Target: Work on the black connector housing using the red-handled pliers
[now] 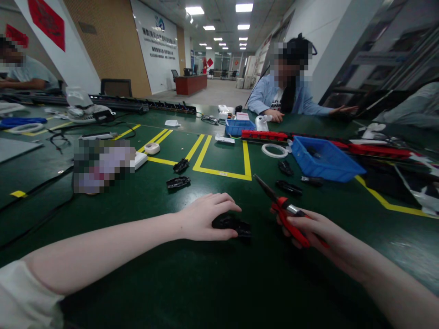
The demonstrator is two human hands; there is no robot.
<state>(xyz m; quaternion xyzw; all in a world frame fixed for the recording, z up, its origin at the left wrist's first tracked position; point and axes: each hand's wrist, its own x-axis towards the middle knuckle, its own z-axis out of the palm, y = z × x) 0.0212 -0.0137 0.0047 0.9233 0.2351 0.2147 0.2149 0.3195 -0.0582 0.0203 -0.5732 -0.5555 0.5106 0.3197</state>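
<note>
My left hand (214, 217) is closed around a black part (236, 225) low over the green table (154, 278), its thumb on the near side and its fingers over the far side. To the right, my right hand (313, 228) grips red-handled pliers (291, 219), whose dark pointed jaws face up and left, apart from the black part. Two more black parts (178, 183) (181, 165) lie beyond my left hand. Past the pliers are other black pieces (288, 187) (285, 167).
A blue bin (325, 160) stands at the right beside a white ring (274, 151), with a smaller blue bin (240, 127) farther back. Yellow tape (222, 173) marks the table. Cables run along the left. A person in blue (295, 91) sits across the table.
</note>
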